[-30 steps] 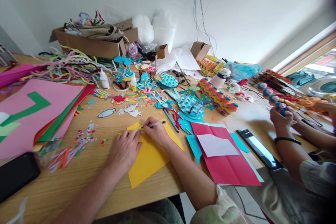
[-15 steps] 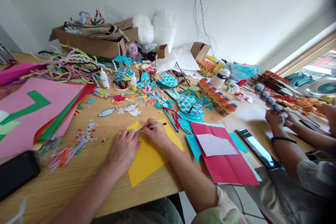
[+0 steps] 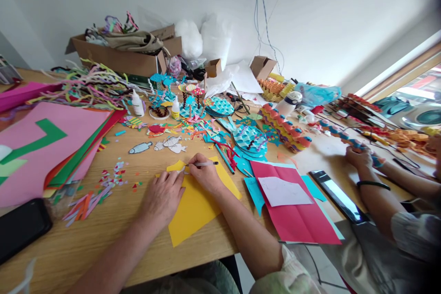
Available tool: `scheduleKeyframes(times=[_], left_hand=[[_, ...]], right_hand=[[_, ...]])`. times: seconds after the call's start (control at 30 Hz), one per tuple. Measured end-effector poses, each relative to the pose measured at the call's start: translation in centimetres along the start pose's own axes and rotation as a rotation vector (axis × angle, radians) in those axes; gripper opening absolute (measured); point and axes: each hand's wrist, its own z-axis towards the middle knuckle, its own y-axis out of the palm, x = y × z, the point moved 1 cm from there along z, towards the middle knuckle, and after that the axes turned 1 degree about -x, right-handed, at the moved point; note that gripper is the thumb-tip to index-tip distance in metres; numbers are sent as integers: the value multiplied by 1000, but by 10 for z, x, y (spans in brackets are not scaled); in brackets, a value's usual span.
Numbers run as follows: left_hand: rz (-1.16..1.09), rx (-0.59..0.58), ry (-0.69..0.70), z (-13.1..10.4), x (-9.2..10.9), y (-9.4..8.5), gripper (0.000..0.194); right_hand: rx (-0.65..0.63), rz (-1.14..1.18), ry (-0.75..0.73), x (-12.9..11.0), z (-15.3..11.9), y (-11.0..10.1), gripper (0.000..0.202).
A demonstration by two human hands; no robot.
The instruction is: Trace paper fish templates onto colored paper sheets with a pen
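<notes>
A yellow sheet of paper [image 3: 193, 220] lies on the table in front of me. My left hand [image 3: 163, 196] rests on its left part with fingers stretched out, the fingertips against a small white paper cutout [image 3: 182, 170]. My right hand [image 3: 204, 177] pinches a slim pen [image 3: 208, 163], its dark tip down beside the cutout near the sheet's far edge. My fingers partly cover the cutout, and any line under the tip is too small to see. Beyond my hands lie paper fish cutouts [image 3: 174, 144] and a blue-grey paper fish [image 3: 140, 148].
To the right are a red folded sheet [image 3: 292, 218] and a phone [image 3: 337, 195]. A co-worker's hands [image 3: 360, 158] hold a row of painted egg-carton cups. Coloured sheets [image 3: 76, 124], a black phone [image 3: 24, 227] and paper scraps [image 3: 110, 179] lie left; glue bottles [image 3: 137, 103] stand behind.
My right hand and the pen have shifted very slightly; my left hand stays in place. The co-worker's hands have lowered the egg-carton strip toward the table.
</notes>
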Motion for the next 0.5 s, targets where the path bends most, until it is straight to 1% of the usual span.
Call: scheduleKeyframes(times=[0.13,0.4,0.5], left_hand=[[-3,-1,-1,0,0,0,32],[9,14,2,-1,0,1,28],[11,9,7,-1,0,1,30]], right_hand=[[-12,-19,8,0,-1,-1,6],[-59,24,4,-5,-11,0,6],[-61,23,-1,-6,-12,0,6]])
